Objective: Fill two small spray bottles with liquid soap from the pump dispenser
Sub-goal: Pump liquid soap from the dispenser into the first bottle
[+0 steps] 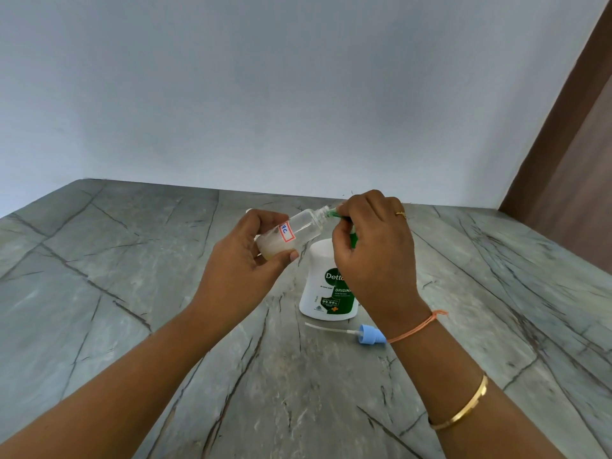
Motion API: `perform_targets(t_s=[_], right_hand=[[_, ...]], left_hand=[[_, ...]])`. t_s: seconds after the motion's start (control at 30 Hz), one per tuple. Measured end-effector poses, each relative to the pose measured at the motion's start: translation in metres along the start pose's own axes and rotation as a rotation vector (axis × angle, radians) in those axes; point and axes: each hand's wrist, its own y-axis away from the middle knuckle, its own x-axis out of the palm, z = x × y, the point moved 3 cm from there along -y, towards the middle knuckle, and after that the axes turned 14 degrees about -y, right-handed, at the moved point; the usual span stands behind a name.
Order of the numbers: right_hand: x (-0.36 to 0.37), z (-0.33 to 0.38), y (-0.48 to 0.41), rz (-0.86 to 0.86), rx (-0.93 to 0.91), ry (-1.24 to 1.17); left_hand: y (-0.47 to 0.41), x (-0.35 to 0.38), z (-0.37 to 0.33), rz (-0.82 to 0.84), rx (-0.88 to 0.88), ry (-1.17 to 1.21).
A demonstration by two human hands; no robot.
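Observation:
My left hand [245, 260] grips a small clear spray bottle [291, 231] with a red-edged label, tilted so its open neck points up and right. A little pale liquid sits in its low end. The neck meets the green nozzle [332, 212] of the white soap pump dispenser [323, 286], which stands on the table. My right hand [374, 250] curls over the green pump head and hides most of it. A blue spray cap [369, 334] with its white dip tube lies on the table in front of the dispenser. A second spray bottle is not visible.
The grey stone-patterned table [165, 293] runs back to a pale wall [298, 94]. A brown wooden panel [569, 180] stands at the right. A small whitish thing peeks out behind my left hand; I cannot tell what it is.

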Motion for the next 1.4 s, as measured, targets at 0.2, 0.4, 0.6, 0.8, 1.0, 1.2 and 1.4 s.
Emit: perform_targets(t_s=[0.2, 0.4, 0.6, 0.8, 1.0, 1.2, 1.4], right_hand=[[-0.007, -0.001, -0.008, 0.055, 0.039, -0.009], [-0.001, -0.001, -0.004, -0.016, 0.038, -0.031], [0.001, 0.0, -0.001, 0.005, 0.05, -0.036], [-0.007, 0.001, -0.007, 0.062, 0.071, -0.013], [-0.001, 0.0, -0.004, -0.005, 0.027, 0.002], [0.007, 0.001, 0.005, -0.067, 0.009, 0.004], [-0.001, 0.0, -0.001, -0.015, 0.015, 0.017]], left_hand=[[0.0, -0.001, 0.0, -0.007, -0.001, 0.031], [0.0, -0.001, -0.002, -0.019, 0.008, 0.039], [0.0, -0.003, -0.001, -0.004, -0.002, 0.011], [-0.001, -0.003, -0.002, -0.009, -0.009, 0.042], [0.001, -0.003, -0.004, -0.02, 0.004, 0.035], [0.001, -0.002, -0.001, -0.014, 0.001, -0.012], [0.001, -0.002, -0.001, -0.016, 0.004, -0.004]])
